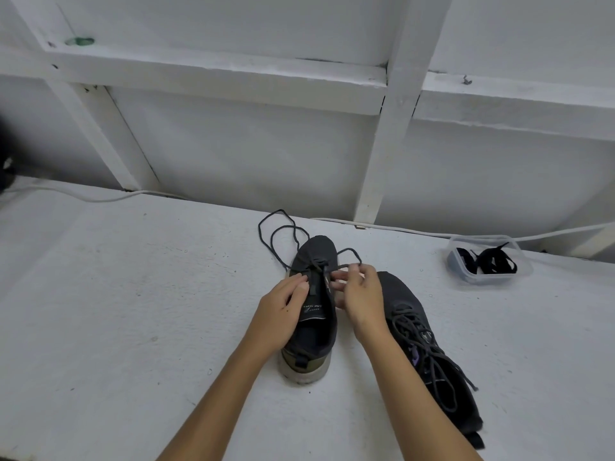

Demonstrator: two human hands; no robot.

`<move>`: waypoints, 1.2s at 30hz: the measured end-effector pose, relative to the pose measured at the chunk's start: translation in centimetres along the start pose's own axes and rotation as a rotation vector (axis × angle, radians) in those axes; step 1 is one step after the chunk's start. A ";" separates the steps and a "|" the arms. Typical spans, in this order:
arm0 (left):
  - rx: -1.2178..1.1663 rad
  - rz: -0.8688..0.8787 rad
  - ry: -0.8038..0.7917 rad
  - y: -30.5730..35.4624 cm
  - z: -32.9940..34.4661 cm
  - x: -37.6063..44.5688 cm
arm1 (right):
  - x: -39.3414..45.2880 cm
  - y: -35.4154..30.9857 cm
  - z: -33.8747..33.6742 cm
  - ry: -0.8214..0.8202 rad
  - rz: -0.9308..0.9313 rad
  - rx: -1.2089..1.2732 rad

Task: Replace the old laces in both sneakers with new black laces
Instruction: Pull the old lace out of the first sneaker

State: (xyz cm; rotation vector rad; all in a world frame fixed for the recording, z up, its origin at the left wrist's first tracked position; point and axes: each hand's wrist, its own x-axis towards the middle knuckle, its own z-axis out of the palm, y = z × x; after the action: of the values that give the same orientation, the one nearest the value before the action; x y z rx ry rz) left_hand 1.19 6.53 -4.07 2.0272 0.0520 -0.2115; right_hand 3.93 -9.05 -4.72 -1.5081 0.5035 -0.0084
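On the white table (pixel 100 294): left sneaker (pixel 312 314), toe pointing away, steadied by left hand (pixel 283 307); right hand (pixel 361 294) pinches old lace (pixel 283 227) just beyond its fingertips; new laces (pixel 489 261) well right.

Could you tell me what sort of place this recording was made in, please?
Probably a plain workshop or utility room: a rough white-painted worktop against a white framed wall, a cable along its back edge, and a plastic tub holding the black laces.
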 end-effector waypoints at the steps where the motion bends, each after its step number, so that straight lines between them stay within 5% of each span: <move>1: -0.001 0.001 0.001 0.0 0.0 0.0 | 0.0 0.3 -0.1 -0.052 -0.032 -0.053; 6: -0.013 0.003 -0.008 -0.1 0.0 0.1 | 0.2 0.3 -0.3 -0.112 -0.135 -0.184; 11: -0.036 -0.013 0.002 -0.2 0.0 0.1 | 0.0 -0.8 0.4 0.085 0.072 0.180; 15: -0.016 0.003 -0.001 -0.1 0.0 0.1 | -0.2 -0.2 -0.1 -0.144 -0.083 -0.185; 17: -0.016 0.005 0.001 -0.2 0.1 0.1 | 0.3 -0.4 -0.2 -0.119 -0.139 -0.267; 21: -0.028 -0.005 0.003 -0.2 0.0 0.0 | 0.8 -1.4 0.1 0.103 0.031 0.071; 23: -0.032 -0.004 0.004 -0.2 0.0 0.1 | 0.5 -1.3 0.1 0.088 0.079 0.148; 27: -0.023 -0.001 0.002 -0.1 0.0 0.1 | 0.1 -0.1 0.0 -0.104 -0.053 -0.134; 30: -0.018 -0.001 0.002 -0.1 0.0 0.0 | 0.3 -0.1 -0.2 -0.081 -0.102 -0.242; 36: -0.012 -0.002 0.009 -0.2 0.1 0.0 | -0.1 -0.3 0.4 0.041 0.015 0.045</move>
State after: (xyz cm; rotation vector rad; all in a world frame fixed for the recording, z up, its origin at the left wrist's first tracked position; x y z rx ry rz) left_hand 1.18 6.56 -4.33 2.0168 0.0611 -0.2034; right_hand 4.03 -8.70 -4.37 -1.4623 0.5436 -0.0388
